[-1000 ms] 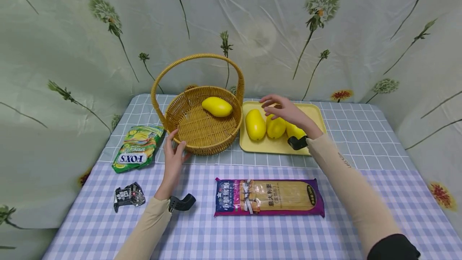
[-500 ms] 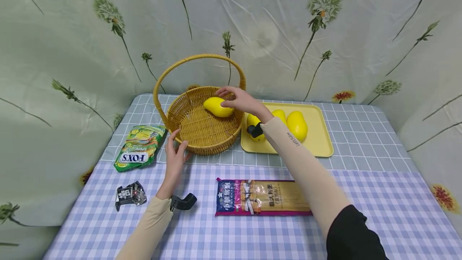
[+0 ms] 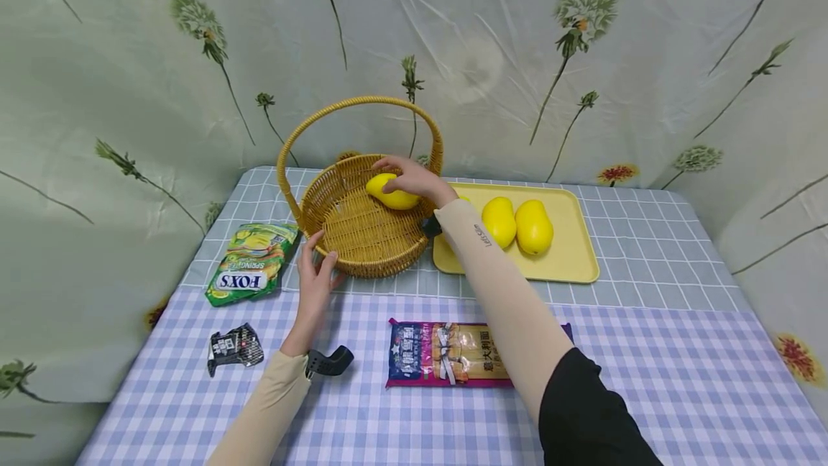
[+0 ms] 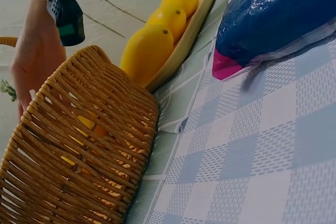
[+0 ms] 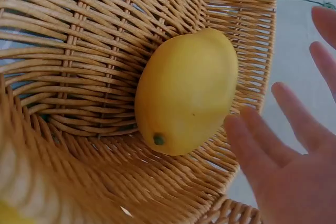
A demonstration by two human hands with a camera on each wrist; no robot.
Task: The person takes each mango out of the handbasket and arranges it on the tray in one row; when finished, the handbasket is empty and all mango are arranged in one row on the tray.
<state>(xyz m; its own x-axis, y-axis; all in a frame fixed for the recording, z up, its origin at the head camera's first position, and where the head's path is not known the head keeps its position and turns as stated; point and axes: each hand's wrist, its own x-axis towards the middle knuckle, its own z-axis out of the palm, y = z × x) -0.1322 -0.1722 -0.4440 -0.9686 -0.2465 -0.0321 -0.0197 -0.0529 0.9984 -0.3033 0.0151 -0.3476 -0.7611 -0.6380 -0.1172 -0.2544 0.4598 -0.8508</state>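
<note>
A yellow mango [image 3: 402, 200] lies inside a round wicker basket [image 3: 362, 239] with a tall arched handle. My right hand [image 3: 417, 180] hovers over the basket's right side, just above this mango. In the right wrist view its fingers are spread beside the mango [image 5: 189, 90], one fingertip very near its surface; contact is unclear. At the basket's front left edge, my left hand [image 3: 313, 290] holds the rim, two fingers over it and another digit outside below. The left wrist view shows the basket's woven side [image 4: 89, 140] but not the left hand.
Right of the basket, a yellow tray [image 3: 572, 250] bears several mangoes [image 3: 534, 227], one mostly behind the right forearm. A pasta packet [image 3: 446, 354] lies in front, partly under the forearm. At left are a green FOX'S pouch [image 3: 252, 261] and a small black packet [image 3: 235, 347].
My right hand has moved left from above the tray to over the mango in the basket, then slightly further left. The left hand stays on the basket rim.
</note>
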